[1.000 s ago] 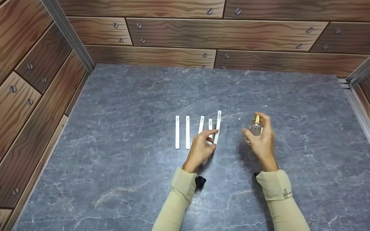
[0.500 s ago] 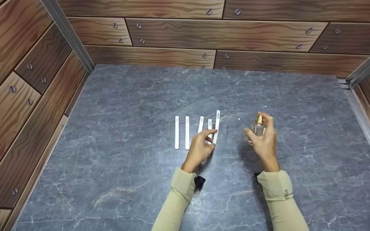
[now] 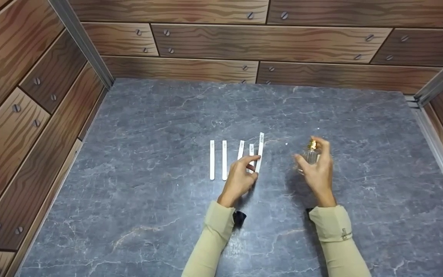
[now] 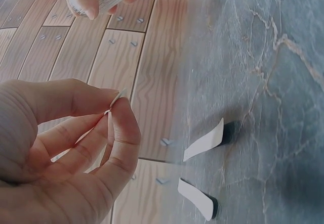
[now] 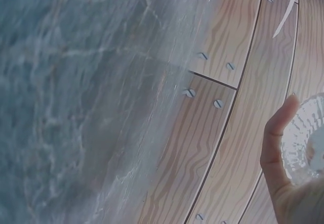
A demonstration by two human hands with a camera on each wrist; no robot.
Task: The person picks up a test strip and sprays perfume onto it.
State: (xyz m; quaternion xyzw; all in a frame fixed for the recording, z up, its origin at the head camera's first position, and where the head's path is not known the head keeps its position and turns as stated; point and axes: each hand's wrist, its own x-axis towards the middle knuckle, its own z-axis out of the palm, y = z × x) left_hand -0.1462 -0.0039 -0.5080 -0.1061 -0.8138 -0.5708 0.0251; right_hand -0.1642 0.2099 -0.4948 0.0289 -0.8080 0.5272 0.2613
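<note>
My left grip (image 3: 240,177) pinched a white strip (image 3: 260,144) near its lower part, the printed end reaching out ahead. Rightward, apart from it, my right grip (image 3: 318,169) was curled round a glass bottle (image 3: 311,156), one finger at its gold top (image 3: 312,144). A light pinch and a steady bottle, I judged, served best. Four other strips (image 3: 212,159) lay leftward on the desk (image 3: 148,154).

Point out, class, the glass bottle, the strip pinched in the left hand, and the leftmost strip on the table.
Glass bottle (image 3: 310,155): head view, on its clear body.
Pinched strip (image 3: 260,147): head view, on its upper half.
Leftmost strip (image 3: 212,160): head view, at its middle.
</note>
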